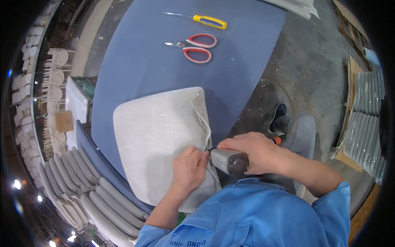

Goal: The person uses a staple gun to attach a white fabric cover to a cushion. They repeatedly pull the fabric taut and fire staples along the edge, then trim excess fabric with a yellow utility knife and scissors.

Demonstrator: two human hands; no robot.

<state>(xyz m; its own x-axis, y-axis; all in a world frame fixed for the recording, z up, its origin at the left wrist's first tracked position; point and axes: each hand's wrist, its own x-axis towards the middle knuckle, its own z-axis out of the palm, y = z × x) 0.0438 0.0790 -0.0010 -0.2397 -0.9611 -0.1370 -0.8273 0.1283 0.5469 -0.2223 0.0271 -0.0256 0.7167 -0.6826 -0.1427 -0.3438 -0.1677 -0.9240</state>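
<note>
Workshop table under blue cloth: at its near edge a pale seat cushion [158, 138] — left hand [188, 166] pinching its right-edge fabric, right hand [251, 152] gripping a staple gun [228, 161] just right, nose touching that edge.

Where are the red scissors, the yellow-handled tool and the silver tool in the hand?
red scissors [196, 48], head view, on the handle loops.
yellow-handled tool [210, 22], head view, on its yellow grip.
silver tool [229, 161], head view, on its metal body beside the right hand [253, 151].

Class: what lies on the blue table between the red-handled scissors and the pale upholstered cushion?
Nothing: in the head view, only bare blue table separates the scissors from the cushion.
</note>
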